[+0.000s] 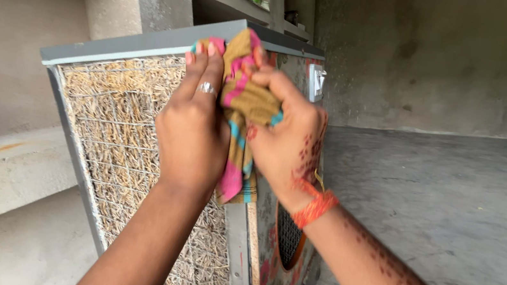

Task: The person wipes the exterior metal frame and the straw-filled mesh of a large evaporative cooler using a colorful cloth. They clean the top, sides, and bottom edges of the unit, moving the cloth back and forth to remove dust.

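At the cooler's [140, 122] top corner, 2 hands are gripping 1 cloth [245, 106]: the left hand [193, 132] is pinning it flat against the straw pad, the right hand [287, 134] is clenching its bunched upper end, keeping it taut.

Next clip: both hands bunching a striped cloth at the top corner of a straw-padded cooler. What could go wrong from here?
The pink, mustard and teal striped cloth may snag on the wire mesh over the straw pad panel of the grey metal air cooler. The left hand rests against that mesh and could get scratched. The right hand grips only bunched cloth, which might slip.
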